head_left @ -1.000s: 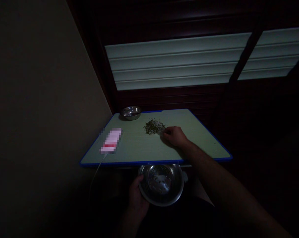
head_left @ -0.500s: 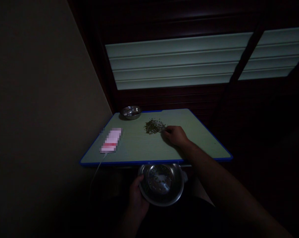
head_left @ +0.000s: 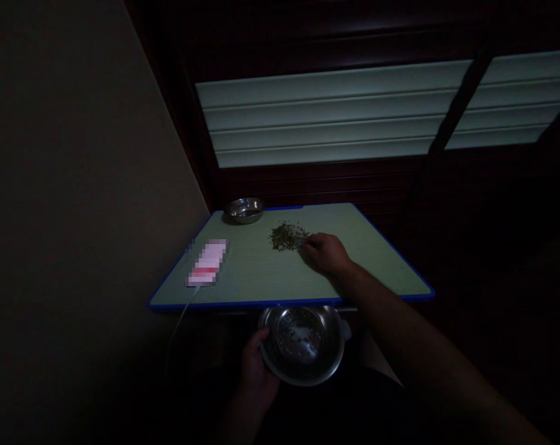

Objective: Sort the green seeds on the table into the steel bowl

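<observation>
A small heap of greenish grains (head_left: 287, 237) lies on a pale green table with a blue rim (head_left: 271, 303). My right hand (head_left: 327, 253) rests on the table at the heap's right edge, fingers curled and fingertips touching the grains; what they pinch is too small to see. My left hand (head_left: 256, 366) grips the rim of a steel bowl (head_left: 302, 345) held just below the table's near edge. A few grains and a glint of light show inside the bowl.
A smaller steel dish (head_left: 244, 210) sits at the table's far left corner. A phone (head_left: 206, 262) with a lit screen and a white cable lies on the left side. A wall stands to the left, dark shutters with lit slats behind.
My right hand has shifted very slightly left into the edge of the heap. The bowl and my left hand stay put.
</observation>
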Demonstrator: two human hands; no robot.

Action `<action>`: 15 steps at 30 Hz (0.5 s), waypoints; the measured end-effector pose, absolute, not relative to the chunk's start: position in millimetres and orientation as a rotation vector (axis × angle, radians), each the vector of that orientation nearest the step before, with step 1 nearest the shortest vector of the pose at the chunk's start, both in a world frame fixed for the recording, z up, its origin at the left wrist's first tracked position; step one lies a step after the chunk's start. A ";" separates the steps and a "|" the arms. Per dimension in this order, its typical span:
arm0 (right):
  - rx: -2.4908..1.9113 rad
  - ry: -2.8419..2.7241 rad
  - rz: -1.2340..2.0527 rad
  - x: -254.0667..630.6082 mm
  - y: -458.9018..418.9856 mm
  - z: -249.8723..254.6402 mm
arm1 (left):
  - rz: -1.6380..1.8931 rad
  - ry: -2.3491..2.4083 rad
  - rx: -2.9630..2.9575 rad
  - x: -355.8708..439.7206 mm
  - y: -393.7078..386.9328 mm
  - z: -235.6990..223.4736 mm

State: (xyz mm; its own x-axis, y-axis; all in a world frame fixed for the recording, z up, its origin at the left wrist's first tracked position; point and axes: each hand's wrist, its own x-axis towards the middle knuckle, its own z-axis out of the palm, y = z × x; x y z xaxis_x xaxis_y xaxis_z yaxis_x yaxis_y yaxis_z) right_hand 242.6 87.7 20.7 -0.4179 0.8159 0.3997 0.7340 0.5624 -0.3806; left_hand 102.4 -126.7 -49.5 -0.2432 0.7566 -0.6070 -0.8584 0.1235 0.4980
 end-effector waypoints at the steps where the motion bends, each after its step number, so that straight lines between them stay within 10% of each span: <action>1: -1.253 -2.257 0.184 242.4 88.0 20.5 | 1.522 0.996 -0.136 102.4 -126.9 -49.6; 15: -1.161 -2.253 0.198 244.5 86.7 18.7 | 1.527 1.003 -0.161 102.6 -125.1 -45.7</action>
State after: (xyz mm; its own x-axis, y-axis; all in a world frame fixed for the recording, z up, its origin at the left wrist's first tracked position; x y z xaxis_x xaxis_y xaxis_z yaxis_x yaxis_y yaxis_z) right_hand 244.5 86.7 18.7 -0.4447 0.7829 0.4350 0.6948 0.6081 -0.3841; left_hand 102.6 -125.1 -45.7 -0.2504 0.7434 -0.6202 -0.8642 0.1171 0.4893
